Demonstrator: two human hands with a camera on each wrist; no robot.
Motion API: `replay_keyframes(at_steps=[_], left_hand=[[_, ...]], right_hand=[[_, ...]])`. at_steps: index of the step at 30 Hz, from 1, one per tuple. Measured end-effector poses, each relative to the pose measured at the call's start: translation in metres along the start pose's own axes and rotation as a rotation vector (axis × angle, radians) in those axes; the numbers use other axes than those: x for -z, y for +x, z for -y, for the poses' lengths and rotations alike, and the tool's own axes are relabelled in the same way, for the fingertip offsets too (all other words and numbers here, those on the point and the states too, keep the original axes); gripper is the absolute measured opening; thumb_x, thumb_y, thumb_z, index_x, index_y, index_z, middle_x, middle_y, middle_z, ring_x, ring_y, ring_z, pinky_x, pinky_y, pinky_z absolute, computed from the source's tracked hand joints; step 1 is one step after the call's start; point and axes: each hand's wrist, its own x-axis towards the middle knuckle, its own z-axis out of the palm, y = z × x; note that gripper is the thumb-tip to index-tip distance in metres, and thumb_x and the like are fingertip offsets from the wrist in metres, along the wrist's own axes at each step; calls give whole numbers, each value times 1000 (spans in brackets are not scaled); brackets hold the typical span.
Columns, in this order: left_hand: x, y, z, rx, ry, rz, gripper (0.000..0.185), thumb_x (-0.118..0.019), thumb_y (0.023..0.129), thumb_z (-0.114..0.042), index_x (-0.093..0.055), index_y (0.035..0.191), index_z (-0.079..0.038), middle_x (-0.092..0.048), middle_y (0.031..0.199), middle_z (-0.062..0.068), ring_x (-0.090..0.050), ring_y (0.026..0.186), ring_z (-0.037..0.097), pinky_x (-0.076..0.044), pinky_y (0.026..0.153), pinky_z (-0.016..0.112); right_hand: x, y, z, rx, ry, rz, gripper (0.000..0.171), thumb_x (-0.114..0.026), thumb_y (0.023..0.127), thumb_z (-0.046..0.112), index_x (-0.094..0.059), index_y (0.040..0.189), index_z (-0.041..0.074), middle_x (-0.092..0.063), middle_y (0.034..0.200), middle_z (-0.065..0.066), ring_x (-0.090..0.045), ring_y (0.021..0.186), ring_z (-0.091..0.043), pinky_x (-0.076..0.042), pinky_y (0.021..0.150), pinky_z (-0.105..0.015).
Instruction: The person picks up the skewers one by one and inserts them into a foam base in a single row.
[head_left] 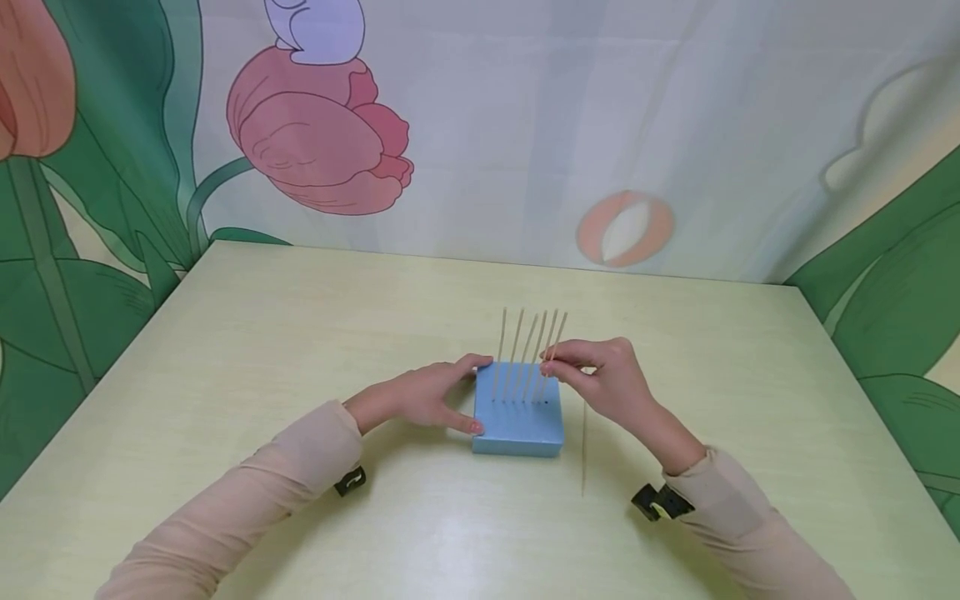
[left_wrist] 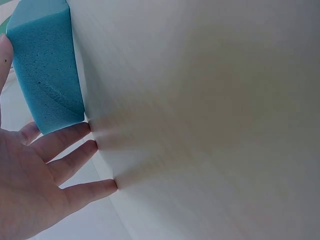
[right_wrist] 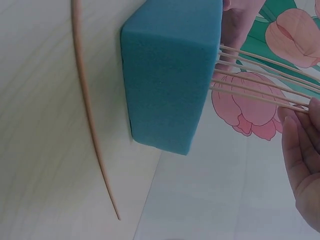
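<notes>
A light blue foam block (head_left: 517,425) lies on the table, with several thin wooden skewers (head_left: 515,342) standing in a row in it, leaning slightly right. My left hand (head_left: 423,396) grips the block's left side, thumb at the front corner and index finger at the back one. In the left wrist view, its other fingers spread beside the block (left_wrist: 47,70), tips at the tabletop. Thumb and fingers of my right hand (head_left: 611,375) pinch the rightmost skewer (head_left: 562,325) above the block. A small dark hole (head_left: 546,402) shows at the row's right end.
One loose skewer (head_left: 584,450) lies on the pale wooden table (head_left: 300,317), just right of the block and below my right hand. Behind the table's back edge hangs a curtain (head_left: 487,167) printed with flowers and leaves.
</notes>
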Motion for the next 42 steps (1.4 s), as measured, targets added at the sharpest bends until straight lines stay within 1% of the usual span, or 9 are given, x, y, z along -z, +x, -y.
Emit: replay_keyframes(at_steps=[5, 8, 11, 16, 24, 29, 32, 37, 42], left_hand=[[0, -1, -1, -4, -9, 7, 91, -69, 76, -48, -17, 144, -14, -35, 142, 12, -29, 131, 25, -23, 106, 40], [1, -1, -2, 0, -11, 9, 91, -69, 76, -47, -17, 144, -15, -34, 143, 11, -28, 132, 24, -23, 106, 39], [1, -1, -2, 0, -10, 7, 91, -69, 77, -47, -17, 144, -15, -34, 143, 11, -28, 132, 24, -22, 106, 39], [1, -2, -3, -7, -18, 8, 91, -69, 77, -46, -16, 144, -14, -33, 143, 12, -28, 132, 25, -22, 106, 40], [1, -2, -3, -7, -13, 8, 91, -68, 77, -46, -16, 144, -14, -33, 143, 13, -28, 132, 25, -22, 107, 39], [0, -1, -1, -5, -9, 7, 91, -68, 77, -47, -16, 144, -14, -33, 143, 12, -28, 132, 24, -22, 106, 39], [0, -1, 0, -3, -8, 7, 91, -68, 77, -48, -16, 145, -15, -33, 143, 12, -28, 132, 24, -22, 106, 39], [-1, -2, 0, 4, -3, 7, 91, -68, 77, -48, -15, 145, -16, -34, 143, 11, -28, 132, 24, -22, 106, 39], [0, -3, 0, -1, -5, 3, 91, -68, 77, -48, -16, 145, -15, -34, 143, 11, -28, 132, 24, -22, 106, 39]], right_hand=[[3, -1, 0, -51, 27, 50, 16, -72, 68, -9, -69, 80, 1, -68, 72, -6, -65, 61, -13, -51, 57, -19], [6, -3, -3, -122, 46, 114, 15, -73, 71, -3, -67, 84, 2, -68, 77, -6, -65, 66, -14, -52, 61, -22], [9, -6, -8, -214, 55, 163, 20, -74, 72, 2, -67, 91, -1, -68, 84, -9, -65, 72, -18, -53, 66, -26], [16, -15, -21, -354, 14, 200, 40, -77, 70, 5, -62, 106, -5, -65, 100, -16, -61, 87, -27, -52, 71, -32], [26, -30, -45, -513, -94, 307, 72, -79, 70, 16, -44, 130, 0, -50, 127, -18, -48, 111, -33, -46, 81, -43], [28, -41, -62, -534, -165, 412, 88, -78, 71, 30, -32, 138, -1, -36, 138, -22, -30, 125, -39, -30, 97, -53], [29, -49, -72, -523, -254, 488, 92, -76, 72, 37, -27, 140, -2, -30, 140, -25, -22, 127, -44, -21, 99, -59], [27, -59, -82, -519, -393, 599, 94, -69, 75, 48, -25, 141, -2, -24, 141, -27, -19, 128, -46, -22, 93, -66], [23, -62, -85, -552, -444, 666, 96, -62, 77, 56, -20, 143, 1, -15, 145, -25, -11, 131, -45, -18, 94, -66]])
